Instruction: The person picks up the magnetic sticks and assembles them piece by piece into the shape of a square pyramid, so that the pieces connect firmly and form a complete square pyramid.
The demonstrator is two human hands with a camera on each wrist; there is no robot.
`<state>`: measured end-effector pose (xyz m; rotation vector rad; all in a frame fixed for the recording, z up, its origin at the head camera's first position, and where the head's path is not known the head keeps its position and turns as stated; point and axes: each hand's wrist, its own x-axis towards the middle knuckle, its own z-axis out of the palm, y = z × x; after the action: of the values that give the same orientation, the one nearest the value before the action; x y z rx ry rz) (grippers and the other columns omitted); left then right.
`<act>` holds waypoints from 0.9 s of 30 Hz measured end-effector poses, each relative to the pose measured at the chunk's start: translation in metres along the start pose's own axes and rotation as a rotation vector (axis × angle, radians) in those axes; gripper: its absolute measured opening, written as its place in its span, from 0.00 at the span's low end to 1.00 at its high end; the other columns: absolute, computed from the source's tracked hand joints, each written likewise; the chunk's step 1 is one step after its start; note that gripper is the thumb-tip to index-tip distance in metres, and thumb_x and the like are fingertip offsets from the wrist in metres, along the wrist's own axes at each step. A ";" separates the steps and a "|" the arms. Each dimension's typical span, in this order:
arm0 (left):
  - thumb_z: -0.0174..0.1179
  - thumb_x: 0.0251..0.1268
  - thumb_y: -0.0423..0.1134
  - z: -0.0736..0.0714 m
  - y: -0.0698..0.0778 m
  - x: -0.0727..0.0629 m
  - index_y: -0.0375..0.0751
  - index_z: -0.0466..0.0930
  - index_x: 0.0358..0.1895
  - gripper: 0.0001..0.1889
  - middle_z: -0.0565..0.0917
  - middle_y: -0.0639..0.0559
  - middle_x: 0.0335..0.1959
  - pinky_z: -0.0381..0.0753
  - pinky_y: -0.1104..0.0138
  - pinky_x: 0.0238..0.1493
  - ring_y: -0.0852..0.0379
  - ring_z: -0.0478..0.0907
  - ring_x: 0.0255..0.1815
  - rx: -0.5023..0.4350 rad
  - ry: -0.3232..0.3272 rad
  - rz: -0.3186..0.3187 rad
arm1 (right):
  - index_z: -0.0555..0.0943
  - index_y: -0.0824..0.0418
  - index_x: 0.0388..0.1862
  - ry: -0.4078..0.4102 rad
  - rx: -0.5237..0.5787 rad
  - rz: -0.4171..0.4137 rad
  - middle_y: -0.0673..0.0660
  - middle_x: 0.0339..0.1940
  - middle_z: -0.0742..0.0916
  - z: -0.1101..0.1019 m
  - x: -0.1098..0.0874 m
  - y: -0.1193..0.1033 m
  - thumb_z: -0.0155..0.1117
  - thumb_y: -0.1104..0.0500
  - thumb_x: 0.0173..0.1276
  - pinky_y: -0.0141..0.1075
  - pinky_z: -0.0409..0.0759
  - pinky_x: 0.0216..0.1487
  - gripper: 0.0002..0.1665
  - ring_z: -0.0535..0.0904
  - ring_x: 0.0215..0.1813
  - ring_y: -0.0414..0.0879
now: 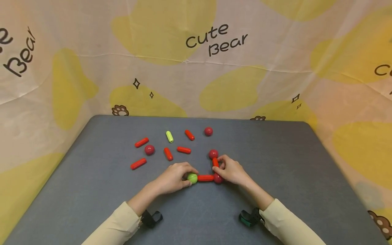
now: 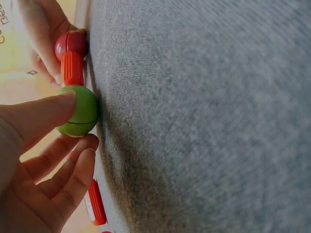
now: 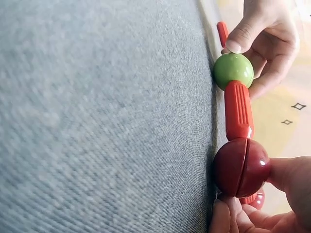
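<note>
My left hand pinches a green ball between thumb and fingers. From that ball a red grooved rod runs right to a dark red ball at a corner. A second red rod leads away from the corner to another dark red ball. My right hand grips this second rod, thumb close by the corner ball. The left wrist view shows the thumb flat on the green ball. In the right wrist view the corner ball partly hides the second rod.
Loose pieces lie on the grey table beyond the hands: several red rods, a light green rod, a dark red ball at the left and another ball farther back. A patterned cloth hangs behind.
</note>
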<state>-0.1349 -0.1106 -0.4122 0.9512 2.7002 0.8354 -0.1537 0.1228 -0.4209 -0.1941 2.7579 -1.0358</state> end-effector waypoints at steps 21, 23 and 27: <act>0.66 0.52 0.37 -0.025 -0.007 0.011 0.43 0.79 0.50 0.19 0.80 0.51 0.47 0.78 0.63 0.42 0.55 0.79 0.41 -0.063 0.092 -0.050 | 0.73 0.64 0.47 -0.017 0.006 0.001 0.49 0.20 0.79 -0.001 -0.007 0.001 0.66 0.56 0.57 0.32 0.69 0.20 0.21 0.71 0.16 0.39; 0.66 0.52 0.36 -0.029 -0.011 0.017 0.42 0.79 0.49 0.18 0.80 0.50 0.46 0.78 0.60 0.43 0.52 0.79 0.42 -0.091 0.151 -0.054 | 0.73 0.64 0.47 -0.017 0.009 0.005 0.49 0.20 0.79 -0.001 -0.006 0.002 0.66 0.56 0.57 0.32 0.69 0.20 0.21 0.71 0.16 0.39; 0.67 0.52 0.37 -0.034 -0.020 0.028 0.43 0.80 0.47 0.16 0.81 0.48 0.43 0.78 0.58 0.43 0.51 0.79 0.43 -0.147 0.252 -0.076 | 0.73 0.63 0.47 -0.017 0.012 0.005 0.49 0.20 0.79 0.001 -0.006 0.003 0.66 0.56 0.58 0.32 0.69 0.20 0.21 0.72 0.16 0.39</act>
<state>-0.1790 -0.1215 -0.3939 0.7520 2.8100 1.1916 -0.1475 0.1262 -0.4226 -0.1929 2.7354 -1.0445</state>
